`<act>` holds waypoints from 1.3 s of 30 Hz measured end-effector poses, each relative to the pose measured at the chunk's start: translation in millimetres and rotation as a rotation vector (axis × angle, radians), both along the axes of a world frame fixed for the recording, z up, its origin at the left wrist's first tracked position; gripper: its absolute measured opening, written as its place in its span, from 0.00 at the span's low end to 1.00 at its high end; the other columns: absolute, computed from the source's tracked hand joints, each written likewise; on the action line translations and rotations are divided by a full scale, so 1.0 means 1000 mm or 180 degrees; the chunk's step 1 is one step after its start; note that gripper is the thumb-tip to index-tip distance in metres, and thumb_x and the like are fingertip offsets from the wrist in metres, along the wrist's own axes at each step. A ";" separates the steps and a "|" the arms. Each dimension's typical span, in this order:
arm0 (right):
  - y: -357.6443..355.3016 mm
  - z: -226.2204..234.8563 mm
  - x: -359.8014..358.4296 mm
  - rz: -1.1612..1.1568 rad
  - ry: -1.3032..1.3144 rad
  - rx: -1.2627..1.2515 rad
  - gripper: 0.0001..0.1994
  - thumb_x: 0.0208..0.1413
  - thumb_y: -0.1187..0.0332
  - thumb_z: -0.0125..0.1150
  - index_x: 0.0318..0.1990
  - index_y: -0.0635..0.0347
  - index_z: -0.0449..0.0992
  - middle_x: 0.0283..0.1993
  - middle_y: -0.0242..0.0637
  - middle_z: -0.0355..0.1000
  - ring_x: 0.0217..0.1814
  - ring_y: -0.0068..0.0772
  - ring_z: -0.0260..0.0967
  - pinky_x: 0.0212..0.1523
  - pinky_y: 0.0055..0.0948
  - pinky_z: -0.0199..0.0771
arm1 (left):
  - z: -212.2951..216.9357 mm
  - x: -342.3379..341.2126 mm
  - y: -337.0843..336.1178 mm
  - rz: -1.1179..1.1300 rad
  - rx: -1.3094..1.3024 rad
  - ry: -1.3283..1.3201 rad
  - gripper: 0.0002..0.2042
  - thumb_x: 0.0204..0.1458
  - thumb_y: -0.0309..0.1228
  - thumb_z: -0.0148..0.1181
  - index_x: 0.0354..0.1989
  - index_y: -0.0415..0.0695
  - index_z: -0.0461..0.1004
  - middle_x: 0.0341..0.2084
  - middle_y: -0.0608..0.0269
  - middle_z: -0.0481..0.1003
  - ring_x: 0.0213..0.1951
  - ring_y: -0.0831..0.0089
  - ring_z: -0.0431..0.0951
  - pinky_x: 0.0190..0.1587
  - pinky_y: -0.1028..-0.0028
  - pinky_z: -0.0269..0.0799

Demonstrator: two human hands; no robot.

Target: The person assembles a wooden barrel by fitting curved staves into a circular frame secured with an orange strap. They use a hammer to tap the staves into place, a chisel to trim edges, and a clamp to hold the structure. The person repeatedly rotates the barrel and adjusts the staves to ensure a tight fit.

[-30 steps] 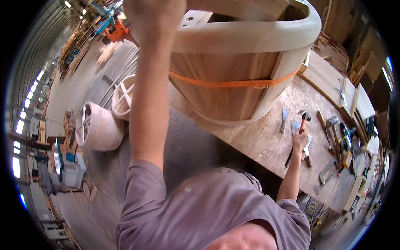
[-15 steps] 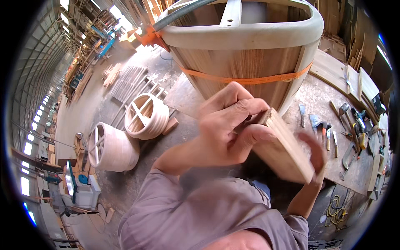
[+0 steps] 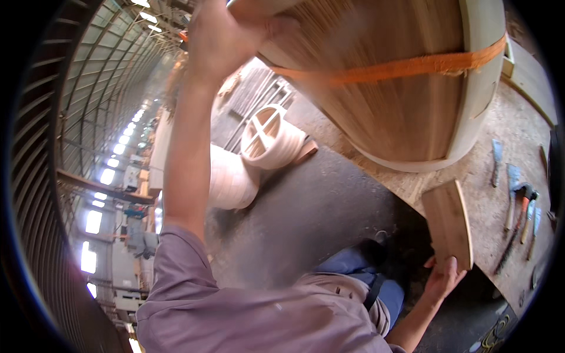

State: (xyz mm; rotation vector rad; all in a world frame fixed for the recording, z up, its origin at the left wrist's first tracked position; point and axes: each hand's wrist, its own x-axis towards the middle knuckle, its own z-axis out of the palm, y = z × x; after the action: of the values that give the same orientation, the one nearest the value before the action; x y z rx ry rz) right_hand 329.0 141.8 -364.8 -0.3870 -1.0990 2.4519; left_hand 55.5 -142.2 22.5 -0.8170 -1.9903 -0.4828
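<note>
In my right hand (image 3: 442, 281), low on the right, is a short flat wooden board (image 3: 446, 220), gripped by its lower end and tilted upright over the bench edge. My left hand (image 3: 226, 44) is raised at the top, beside the upper left side of a large wooden tub-shaped body (image 3: 394, 117). Motion blurs that hand and the frame cuts it off, so its fingers cannot be made out. An orange strap (image 3: 412, 67) runs around the tub, which stands on a worn worktop (image 3: 376, 176).
Scrapers (image 3: 497, 162) and a hammer (image 3: 524, 200) lie on the worktop at the right. Beyond my left arm, two round pale wooden frames, one with a cross brace (image 3: 262, 138), stand on the floor. A yellow cord (image 3: 497, 335) lies at the lower right.
My left hand has let go of the board and swung up to the tub's upper left. The right hand has lowered the board, and the view has turned, bringing the tub's base into sight.
</note>
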 end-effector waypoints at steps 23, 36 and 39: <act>0.142 -0.177 -0.082 -0.1155 -0.1999 0.0596 0.28 0.67 0.52 0.64 0.66 0.61 0.69 0.46 0.37 0.79 0.32 0.21 0.75 0.30 0.19 0.73 | 0.004 -0.014 0.042 0.0497 -0.0900 -0.0231 0.36 0.41 0.45 0.84 0.57 0.39 0.77 0.43 0.59 0.79 0.45 0.69 0.80 0.52 0.68 0.76; 0.143 -0.203 -0.080 -0.1513 -0.2087 0.1731 0.30 0.66 0.49 0.66 0.66 0.58 0.68 0.36 0.32 0.75 0.29 0.19 0.72 0.28 0.18 0.72 | 0.006 -0.020 0.002 0.0572 -0.1021 -0.0303 0.32 0.43 0.32 0.81 0.59 0.40 0.76 0.50 0.56 0.77 0.48 0.66 0.79 0.53 0.66 0.76; 0.136 -0.196 -0.084 -0.1411 -0.2167 0.1861 0.29 0.66 0.50 0.65 0.66 0.57 0.67 0.30 0.29 0.72 0.24 0.17 0.67 0.23 0.16 0.67 | 0.003 -0.027 -0.003 0.0043 -0.0758 -0.0398 0.34 0.42 0.34 0.82 0.60 0.39 0.76 0.49 0.55 0.76 0.49 0.63 0.79 0.54 0.65 0.75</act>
State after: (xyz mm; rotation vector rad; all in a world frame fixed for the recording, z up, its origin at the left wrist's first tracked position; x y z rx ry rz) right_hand 244.8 277.9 -560.9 -1.1643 -1.6969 1.5340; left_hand 28.8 -145.6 25.7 -0.9377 -2.1965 -0.2983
